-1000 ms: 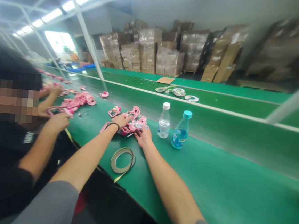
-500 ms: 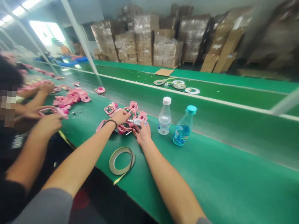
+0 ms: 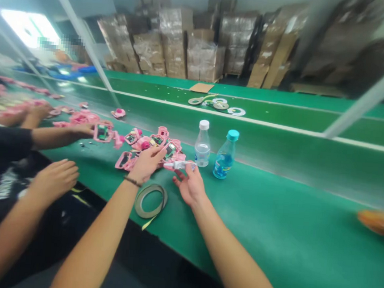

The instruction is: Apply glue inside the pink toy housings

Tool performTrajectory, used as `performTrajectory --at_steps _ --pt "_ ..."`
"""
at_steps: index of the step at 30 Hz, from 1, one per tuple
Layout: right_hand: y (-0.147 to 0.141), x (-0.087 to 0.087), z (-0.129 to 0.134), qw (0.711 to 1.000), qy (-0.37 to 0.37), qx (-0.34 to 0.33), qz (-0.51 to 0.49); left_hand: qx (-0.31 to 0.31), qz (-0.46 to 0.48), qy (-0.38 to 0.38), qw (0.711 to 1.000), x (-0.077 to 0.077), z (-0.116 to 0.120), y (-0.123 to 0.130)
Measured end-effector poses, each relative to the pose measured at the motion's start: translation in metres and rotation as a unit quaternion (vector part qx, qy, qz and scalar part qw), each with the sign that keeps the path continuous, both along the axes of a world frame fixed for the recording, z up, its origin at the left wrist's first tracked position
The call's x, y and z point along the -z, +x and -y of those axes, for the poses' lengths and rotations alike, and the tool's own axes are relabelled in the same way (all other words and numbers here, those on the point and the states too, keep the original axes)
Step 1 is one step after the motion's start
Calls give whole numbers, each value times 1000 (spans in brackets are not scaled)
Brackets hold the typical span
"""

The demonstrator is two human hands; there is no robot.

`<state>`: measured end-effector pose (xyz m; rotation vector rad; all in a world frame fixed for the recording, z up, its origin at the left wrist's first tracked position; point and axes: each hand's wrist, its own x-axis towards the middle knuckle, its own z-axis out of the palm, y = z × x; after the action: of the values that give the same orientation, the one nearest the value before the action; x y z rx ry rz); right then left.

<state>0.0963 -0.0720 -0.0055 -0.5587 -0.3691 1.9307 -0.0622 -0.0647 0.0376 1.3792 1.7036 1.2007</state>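
My left hand, with a beaded bracelet at the wrist, is closed on the edge of a pink plastic casing with a green circuit board inside. In my right hand is a small white tube with a narrow nozzle, pinched between thumb and fingers and pointing left toward that casing. Several more pink casings lie heaped around and behind my left hand, some with boards showing. A roll of tape with a loose yellowish end lies on the green bench, nearer to me.
A clear bottle with a white cap and a blue-capped bottle stand right of the heap. At left, a co-worker's hand holds out another pink casing. An orange blurred thing lies far right. Tape rolls lie behind.
My hands have drawn back from the heap, the left lifting a casing with it. The co-worker's casing has moved toward the heap, held out in one hand. The view has shifted right.
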Motion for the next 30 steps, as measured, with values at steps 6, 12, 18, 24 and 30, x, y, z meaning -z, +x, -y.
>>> performTrajectory --at_steps 6,12,18,24,30 --pt "118 11 64 997 6 47 69 116 264 -59 956 49 67 113" --pt "212 32 102 992 -12 71 103 140 470 -177 853 80 94 199" --pt "264 39 103 988 -22 69 134 180 461 -245 834 74 90 239" --pt "295 35 95 990 -29 63 119 172 471 -250 828 72 91 275" --pt "317 34 83 989 -53 65 118 145 566 -190 789 68 108 299"
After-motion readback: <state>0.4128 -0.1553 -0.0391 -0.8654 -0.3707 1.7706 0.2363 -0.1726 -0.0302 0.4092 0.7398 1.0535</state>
